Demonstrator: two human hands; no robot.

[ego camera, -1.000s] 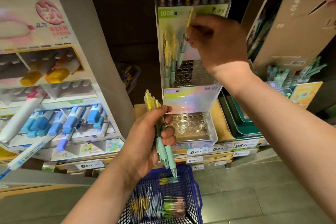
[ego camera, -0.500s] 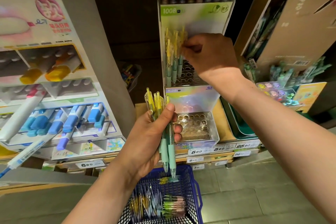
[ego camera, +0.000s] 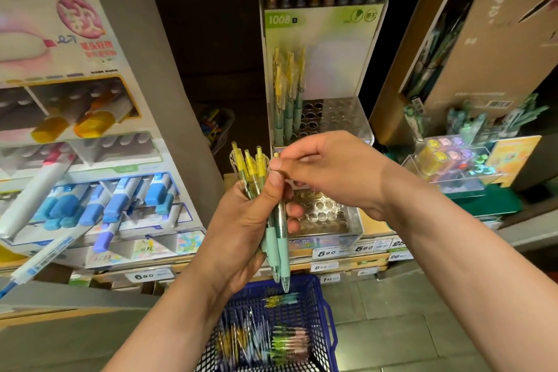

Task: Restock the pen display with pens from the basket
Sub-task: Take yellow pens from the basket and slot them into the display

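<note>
A: Nearest, straight under the fingers?
B: A blue mesh basket [ego camera: 327, 311] on the floor [ego camera: 407, 326], with loose pens [ego camera: 262, 341] in clumps across its bottom.
A: Above that?
B: The left hand [ego camera: 241, 229], forearm up from the lower left, fingers curled round a bundle of pens [ego camera: 251, 167] with the thumb pressed across the barrels. Held near upright: yellow tops above the fingers, mint grips and tips below, right over the basket.
A: And the right hand [ego camera: 332, 166]?
B: In from the right, wrist bent, back of the hand up. Thumb and forefinger pinched on the yellow top of the rightmost pen [ego camera: 283, 254] in the bundle; other fingers loosely curled behind.
A: Beyond the fingers?
B: The pen display [ego camera: 338, 48], a clear stepped rack. Lower tier [ego camera: 326, 214] just behind the left fingers, rows of open holes. Upper tier [ego camera: 332, 118] above and behind the right fingers, with a few matching pens [ego camera: 287, 93] upright at its left side, open holes to their right.
</note>
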